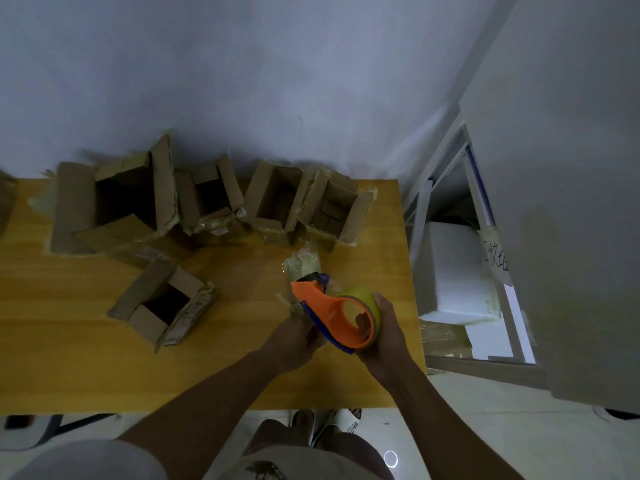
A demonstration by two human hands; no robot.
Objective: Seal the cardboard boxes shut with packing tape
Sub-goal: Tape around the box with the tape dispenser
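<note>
An orange and blue tape dispenser [332, 311] with a yellowish tape roll [367, 299] is held above the wooden table [86, 368]. My right hand [381, 337] grips it round the roll, fingers through the orange ring. My left hand [294, 337] pinches the loose tape end at the dispenser's lower edge. A crumpled strip of tape [303, 266] sticks up past the dispenser's nose. A small open cardboard box [162, 301] lies to the left. Several open boxes stand along the wall, the largest [114, 206] at the left, another [332, 206] at the right.
The table's right edge [412, 271] drops beside a white frame and a white foam block [453, 271] on the floor. Flat cardboard lies below the foam. My sandalled feet [329, 427] show under the table's near edge.
</note>
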